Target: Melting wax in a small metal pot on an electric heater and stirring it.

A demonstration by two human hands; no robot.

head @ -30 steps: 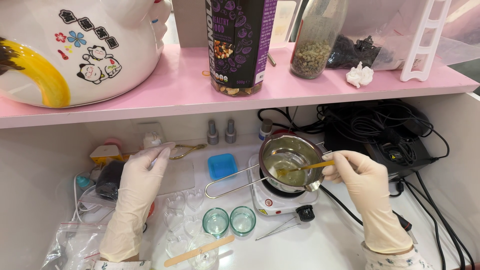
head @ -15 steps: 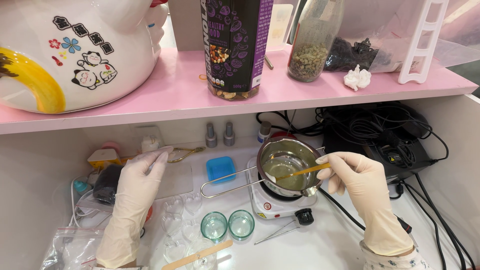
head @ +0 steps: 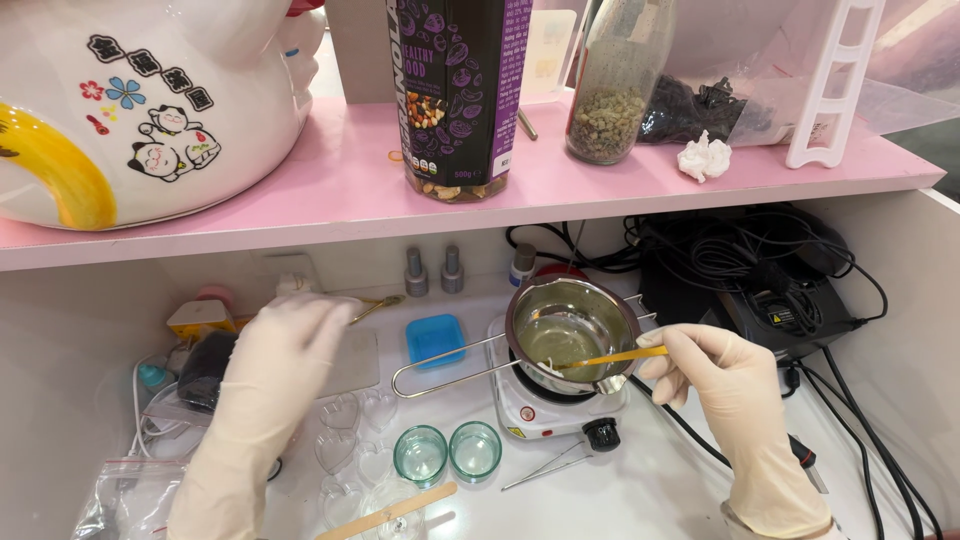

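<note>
Stirring stick pinched by right hand fingers in pot; left hand loosely open.

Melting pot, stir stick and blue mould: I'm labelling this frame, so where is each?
Melting pot (head: 590, 300), head view, on its inner wall.
Stir stick (head: 620, 355), head view, mid-shaft.
Blue mould (head: 435, 340), head view, its centre.

A pink shelf spans a white alcove; beneath it, a white back wall, a white worktop, a right side panel, evenly lit
</note>
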